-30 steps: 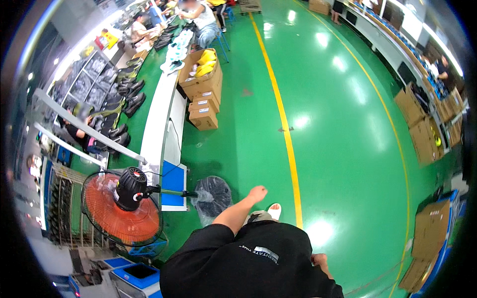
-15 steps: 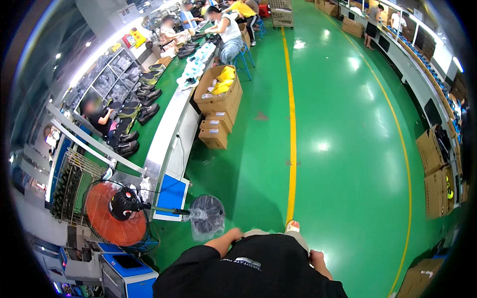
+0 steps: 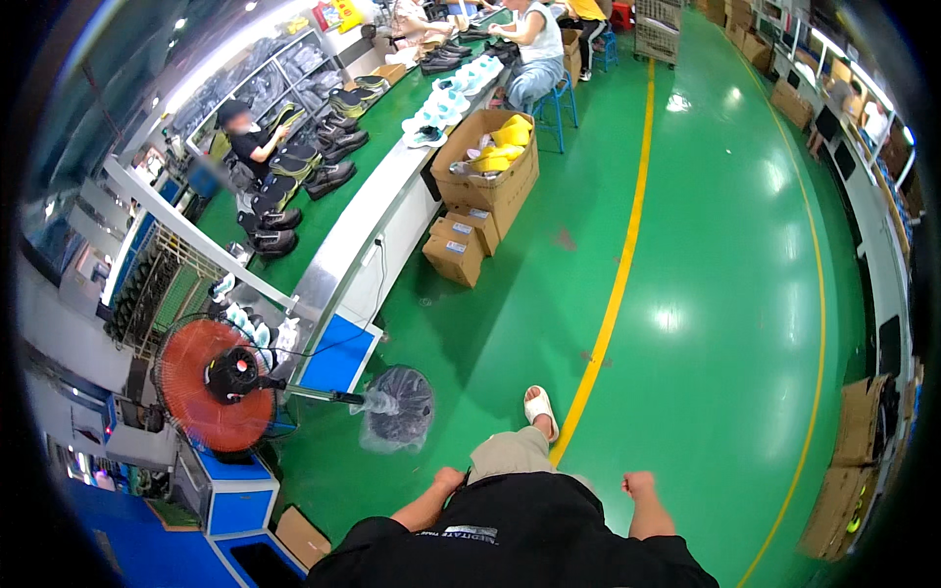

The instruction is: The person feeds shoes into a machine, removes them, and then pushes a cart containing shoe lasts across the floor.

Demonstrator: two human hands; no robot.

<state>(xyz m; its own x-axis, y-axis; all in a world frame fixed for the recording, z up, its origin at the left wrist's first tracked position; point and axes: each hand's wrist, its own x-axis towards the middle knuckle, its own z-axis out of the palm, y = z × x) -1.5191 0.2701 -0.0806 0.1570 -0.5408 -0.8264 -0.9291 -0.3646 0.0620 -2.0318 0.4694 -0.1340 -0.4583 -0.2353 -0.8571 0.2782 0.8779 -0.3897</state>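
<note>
My left hand (image 3: 449,479) hangs beside my beige shorts (image 3: 512,454), its fingers curled in, and I see nothing in it. On the other side, a little out from my body, is my right hand (image 3: 639,483), closed in a loose fist with no object showing. Neither hand touches a work surface. Below and ahead, my foot in a white sandal (image 3: 538,404) stands on the green floor, just left of a yellow line (image 3: 619,284). A pedestal fan (image 3: 218,382) with an orange grille is nearest to my left hand, its base wrapped in clear plastic.
A long bench (image 3: 338,265) at the left carries dark shoes (image 3: 330,177) and white-mint shoes (image 3: 446,106). Cartons (image 3: 456,250) stand against it; an open box (image 3: 490,176) holds yellow material. Several people sit along it. More cartons (image 3: 841,510) line the right side.
I have moved forward along the floor and my view has swung left. My foot in the sandal is now out in front. My right hand has swung forward and up from my side.
</note>
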